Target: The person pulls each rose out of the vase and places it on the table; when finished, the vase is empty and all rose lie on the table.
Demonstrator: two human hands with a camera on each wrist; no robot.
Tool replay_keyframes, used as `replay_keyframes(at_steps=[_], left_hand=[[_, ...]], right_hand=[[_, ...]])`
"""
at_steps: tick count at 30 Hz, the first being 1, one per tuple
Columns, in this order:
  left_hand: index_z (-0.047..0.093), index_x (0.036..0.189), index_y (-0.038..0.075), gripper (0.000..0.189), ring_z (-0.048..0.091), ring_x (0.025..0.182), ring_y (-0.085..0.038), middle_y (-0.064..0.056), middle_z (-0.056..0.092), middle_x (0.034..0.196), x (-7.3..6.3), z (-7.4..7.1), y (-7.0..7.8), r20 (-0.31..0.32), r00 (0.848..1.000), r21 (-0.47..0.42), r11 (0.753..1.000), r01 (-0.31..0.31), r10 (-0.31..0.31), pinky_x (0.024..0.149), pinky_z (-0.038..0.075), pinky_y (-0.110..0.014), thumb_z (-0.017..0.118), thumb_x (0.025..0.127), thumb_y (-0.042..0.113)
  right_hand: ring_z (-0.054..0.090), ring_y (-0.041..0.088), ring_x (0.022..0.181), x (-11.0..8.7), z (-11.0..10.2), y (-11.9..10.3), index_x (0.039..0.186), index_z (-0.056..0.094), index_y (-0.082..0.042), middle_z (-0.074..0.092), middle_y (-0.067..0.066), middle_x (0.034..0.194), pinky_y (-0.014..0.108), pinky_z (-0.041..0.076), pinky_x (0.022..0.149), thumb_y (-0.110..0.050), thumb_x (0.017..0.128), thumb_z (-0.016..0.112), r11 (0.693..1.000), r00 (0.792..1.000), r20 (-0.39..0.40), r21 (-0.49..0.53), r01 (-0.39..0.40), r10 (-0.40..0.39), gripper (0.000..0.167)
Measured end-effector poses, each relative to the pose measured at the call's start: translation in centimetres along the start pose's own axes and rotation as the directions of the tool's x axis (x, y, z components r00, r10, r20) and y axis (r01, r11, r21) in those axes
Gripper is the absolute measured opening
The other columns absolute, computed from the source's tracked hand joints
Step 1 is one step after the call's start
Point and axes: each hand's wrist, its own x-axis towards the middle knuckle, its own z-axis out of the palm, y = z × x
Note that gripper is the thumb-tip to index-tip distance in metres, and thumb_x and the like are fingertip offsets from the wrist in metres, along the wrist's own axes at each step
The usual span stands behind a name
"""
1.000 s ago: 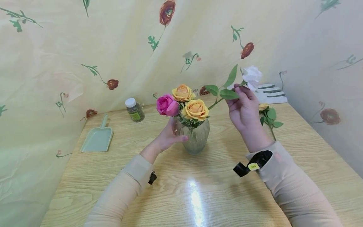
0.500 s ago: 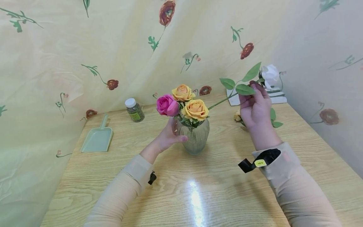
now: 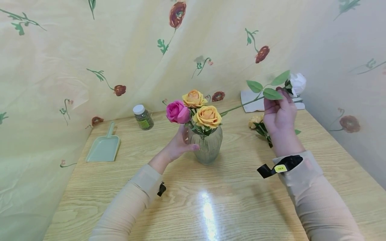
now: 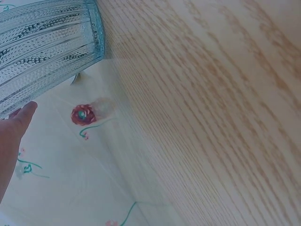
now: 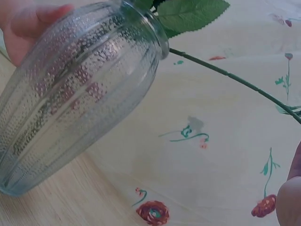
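Between curled right fingers (image 3: 284, 99), white rose (image 3: 298, 83)

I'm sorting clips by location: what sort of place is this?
Probably a makeshift indoor tabletop workspace. A wood-grain table stands against flower-printed sheeting, and a clear ribbed vase and a dustpan rest on it. Whether it's a home or a studio, I can't tell.

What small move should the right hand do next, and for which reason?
Probably ease the white rose slightly further from the vase: the right hand has drawn it outward over the last second, its stem seems to reach the rim in the right wrist view, and the left hand holds the vase.
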Motion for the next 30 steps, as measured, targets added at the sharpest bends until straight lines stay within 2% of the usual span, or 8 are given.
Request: replay_keyframes(at_steps=[5,9,16,25,30], left_hand=[[-0.005,0.149,0.023,0.125,0.015,0.139,-0.031,-0.009,0.009,0.155,0.0,0.0,0.0,0.002,1.0,0.001,1.0,0.01,-0.01,0.109,0.024,-0.048,0.075,0.06,0.06],[-0.006,0.149,0.024,0.124,0.013,0.139,-0.032,-0.01,0.007,0.155,0.0,0.0,0.0,0.006,1.0,0.004,1.0,0.024,-0.024,0.108,0.023,-0.049,0.074,0.061,0.059],[-0.004,0.149,0.025,0.125,0.02,0.137,-0.035,-0.014,0.012,0.153,-0.2,0.1,0.2,-0.005,0.999,0.007,0.999,0.041,-0.041,0.104,0.032,-0.049,0.075,0.059,0.06],[-0.003,0.149,0.027,0.123,0.026,0.135,-0.034,-0.015,0.017,0.151,-0.1,0.0,0.2,0.0,1.0,-0.016,1.0,0.026,-0.026,0.102,0.035,-0.047,0.076,0.06,0.057],[-0.002,0.149,0.027,0.12,0.028,0.134,-0.034,-0.015,0.019,0.15,0.0,0.0,0.0,0.011,1.0,-0.041,0.999,0.01,-0.01,0.102,0.036,-0.046,0.076,0.062,0.055]], right_hand=[[0.064,0.031,0.069,0.5,-0.7,-0.7,0.091,0.052,0.011,0.058,0.02,0.08,0.035,0.056,0.068,0.013,0.079,0.064,1.0,0.999,-0.025,-0.006,0.029,-0.029,0.016],[0.063,0.03,0.069,0.8,-1.2,-1.2,0.092,0.052,0.01,0.057,0.019,0.081,0.034,0.056,0.067,0.012,0.082,0.062,0.998,0.998,-0.034,-0.024,0.052,-0.053,0.014],[0.063,0.029,0.071,1.0,-1.6,-1.8,0.088,0.055,0.01,0.058,0.019,0.081,0.033,0.056,0.069,0.011,0.088,0.054,0.999,0.997,-0.05,-0.007,0.051,-0.051,0.001],[0.06,0.027,0.069,1.3,-1.9,-2.6,0.099,0.048,0.004,0.055,0.017,0.082,0.032,0.056,0.068,0.01,0.087,0.055,0.996,0.995,-0.049,-0.014,0.088,-0.089,0.015],[0.061,0.027,0.073,1.5,-2.6,-3.2,0.104,0.049,0.003,0.056,0.016,0.087,0.032,0.056,0.071,0.01,0.087,0.056,0.997,0.992,-0.097,-0.025,0.075,-0.077,0.02]])
